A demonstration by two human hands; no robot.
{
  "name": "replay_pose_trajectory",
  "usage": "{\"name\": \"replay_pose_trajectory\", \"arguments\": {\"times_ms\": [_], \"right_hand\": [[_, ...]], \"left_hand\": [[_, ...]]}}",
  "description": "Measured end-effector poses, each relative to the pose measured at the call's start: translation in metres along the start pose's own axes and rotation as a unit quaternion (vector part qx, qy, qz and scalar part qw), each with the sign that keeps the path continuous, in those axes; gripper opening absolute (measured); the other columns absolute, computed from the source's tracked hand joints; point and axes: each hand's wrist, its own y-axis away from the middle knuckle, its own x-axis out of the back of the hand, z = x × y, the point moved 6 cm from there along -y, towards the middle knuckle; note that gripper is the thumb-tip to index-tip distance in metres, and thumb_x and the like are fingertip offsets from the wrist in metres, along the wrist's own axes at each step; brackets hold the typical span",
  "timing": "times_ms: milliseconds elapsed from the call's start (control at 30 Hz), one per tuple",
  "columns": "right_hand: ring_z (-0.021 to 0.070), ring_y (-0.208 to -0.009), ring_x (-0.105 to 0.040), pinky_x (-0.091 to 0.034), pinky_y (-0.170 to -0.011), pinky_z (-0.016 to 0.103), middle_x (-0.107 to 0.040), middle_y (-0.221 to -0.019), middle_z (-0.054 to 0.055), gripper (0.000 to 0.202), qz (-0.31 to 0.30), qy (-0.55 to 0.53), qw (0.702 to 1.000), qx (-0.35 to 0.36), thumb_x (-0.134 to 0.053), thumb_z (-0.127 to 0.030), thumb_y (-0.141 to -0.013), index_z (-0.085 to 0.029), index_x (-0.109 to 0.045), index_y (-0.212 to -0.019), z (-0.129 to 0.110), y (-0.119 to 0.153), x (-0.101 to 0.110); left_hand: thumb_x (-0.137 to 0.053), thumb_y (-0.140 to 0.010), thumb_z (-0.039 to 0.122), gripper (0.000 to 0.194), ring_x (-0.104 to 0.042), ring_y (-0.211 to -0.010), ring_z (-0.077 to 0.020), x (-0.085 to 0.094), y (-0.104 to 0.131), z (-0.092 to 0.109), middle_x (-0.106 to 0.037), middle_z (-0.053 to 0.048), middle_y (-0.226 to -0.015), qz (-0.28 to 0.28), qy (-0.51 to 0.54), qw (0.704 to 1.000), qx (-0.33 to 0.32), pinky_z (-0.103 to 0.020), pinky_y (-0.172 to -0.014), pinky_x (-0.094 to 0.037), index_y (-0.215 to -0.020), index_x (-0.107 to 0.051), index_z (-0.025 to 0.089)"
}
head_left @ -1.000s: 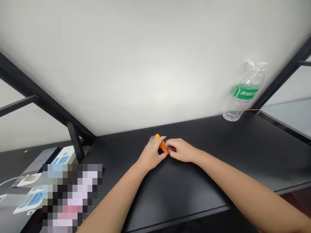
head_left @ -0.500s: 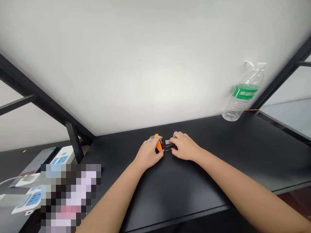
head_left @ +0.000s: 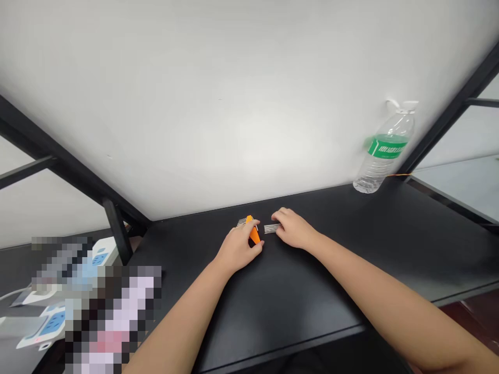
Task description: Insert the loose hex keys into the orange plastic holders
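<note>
Smooth black tabletop [head_left: 296,296] is sitting under both hands. Left hand [head_left: 238,248] is grasping slim orange bar [head_left: 254,237]; right hand [head_left: 295,229] is touching thin silver metal rods [head_left: 270,229] just right of it, fingers' grip unclear.

Two bare arms seen, hands kept apart. Left forearm [head_left: 187,314] is brought in from seven o'clock, pointed toward one; left wrist [head_left: 223,266] is held near straight. Left grip [head_left: 240,246] is turned back-up, thumb and index finger extended toward two o'clock, fingertips closed around something, the gap between them faced toward three. Right forearm [head_left: 374,288] is brought in from four o'clock, angled toward ten. Right grip [head_left: 291,228] is set at three o'clock from the left, back up, fingers bent, tips directed toward nine, thumb partly hidden.
</note>
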Motion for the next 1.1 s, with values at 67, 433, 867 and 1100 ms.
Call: {"name": "replay_pose_trajectory", "arguments": {"times_ms": [67,433,867,1100], "right_hand": [[0.0224,-0.104,-0.058,-0.045,-0.091,0.032,-0.065,-0.109,0.009,0.022,0.003,0.003,1.000,-0.029,-0.055,-0.009,-0.090,-0.018,-0.068,-0.106,0.011,-0.001,0.003],[0.0165,-0.072,-0.056,-0.037,-0.062,0.028,-0.062,-0.094,0.007,0.007,-0.028,0.010,0.988,-0.150,-0.067,-0.013,-0.080,-0.019,-0.062,-0.080,0.042,-0.004,0.004],[0.0125,-0.074,-0.058,-0.048,-0.070,0.026,-0.061,-0.095,0.003,0.031,0.116,-0.178,0.975,0.073,-0.054,0.000,-0.085,-0.020,-0.074,-0.098,0.007,-0.001,0.031],[0.0141,-0.078,-0.059,-0.050,-0.072,0.028,-0.059,-0.097,0.004,0.032,0.107,-0.158,0.966,0.172,-0.053,-0.003,-0.091,-0.021,-0.074,-0.106,-0.020,0.009,0.023]], "left_hand": [[-0.066,-0.087,0.036,0.052,-0.069,-0.092,-0.0258,-0.001,0.000,0.000,-0.073,-0.006,-0.106,0.002,0.004,1.000,-0.005,-0.042,-0.084,-0.055,-0.136,-0.056,0.024],[-0.066,-0.087,0.036,0.053,-0.069,-0.096,-0.0275,-0.001,0.001,0.002,-0.073,-0.006,-0.107,-0.008,0.002,1.000,-0.002,-0.045,-0.088,-0.055,-0.137,-0.055,0.023],[-0.070,-0.087,0.037,0.056,-0.071,-0.096,-0.0224,-0.001,0.001,-0.008,-0.073,-0.004,-0.111,0.048,0.110,0.993,0.021,-0.040,-0.091,-0.058,-0.139,-0.054,0.026],[-0.071,-0.086,0.038,0.053,-0.072,-0.099,-0.0220,-0.002,0.002,-0.004,-0.075,-0.004,-0.111,0.053,0.159,0.986,-0.004,-0.040,-0.093,-0.059,-0.136,-0.057,0.026]]}}
